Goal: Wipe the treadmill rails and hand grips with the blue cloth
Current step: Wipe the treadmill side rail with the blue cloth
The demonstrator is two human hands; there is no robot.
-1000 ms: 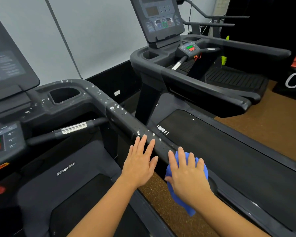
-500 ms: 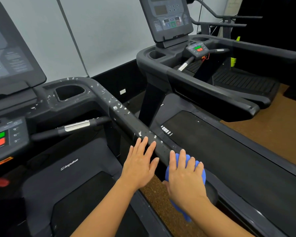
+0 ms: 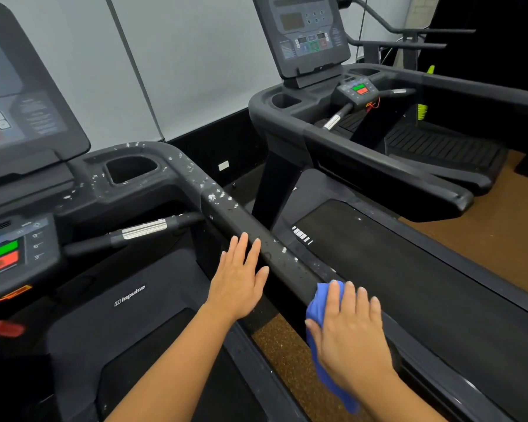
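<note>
A head-worn camera looks down at two bare hands on a black treadmill rail (image 3: 244,226) that runs from upper left to lower right. The rail is speckled with white flecks, thickest near its curved upper end beside a cup holder (image 3: 131,173).

The right hand (image 3: 351,333) lies flat, palm down, with its fingers (image 3: 355,295) stretched out and slightly apart. It presses a blue cloth (image 3: 317,306) against the lower stretch of the rail. The cloth is bunched under the palm and fingers rather than pinched. Its top edge peeks out beyond the index finger and its left side shows beside the thumb. A loose tail of it hangs down below the wrist, over a strip of brown floor (image 3: 287,354) between the two machines.

The left hand (image 3: 238,281) holds nothing. It is open, fingers straight and close together, with the fingertips resting against the inner side of the rail, higher up the rail than the cloth and apart from it.

To the left, a short hand grip (image 3: 144,231) with a silver band juts inward from the rail toward a control panel (image 3: 16,254) with a green and a red button. A second treadmill (image 3: 378,166) stands to the right, its belt running alongside the rail.
</note>
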